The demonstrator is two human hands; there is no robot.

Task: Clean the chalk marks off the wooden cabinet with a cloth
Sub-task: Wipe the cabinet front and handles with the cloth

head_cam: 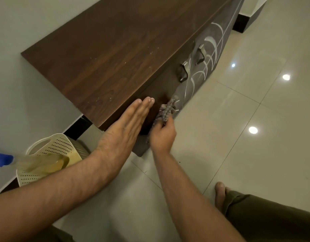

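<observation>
Cloth [165,111] is bunched up in our right hand [162,137], near the middle of the frame, and our fingers are closed tight around it. It touches the front of the wooden cabinet [115,49] at the near end. Our left hand [122,130] is flat, fingers together, and it holds nothing. It leans on the near edge of the cabinet, right beside the cloth.

We think we are in the middle of the wiping. The near part of the front looks dark and mostly clean. Farther up and to the right, past the two metal handles [183,71], the chalk marks [210,55] are big white curves. They are not wiped yet. Next, we need to slide the cloth up that way and rub hard, going around the handles.

Some things are hard to see. Our right hand hides part of the cloth. The cabinet front slants away from us, so its bottom part is hidden. In the lower left, a white basket [51,149] and something blue [2,159] are blurry and cut off.
</observation>
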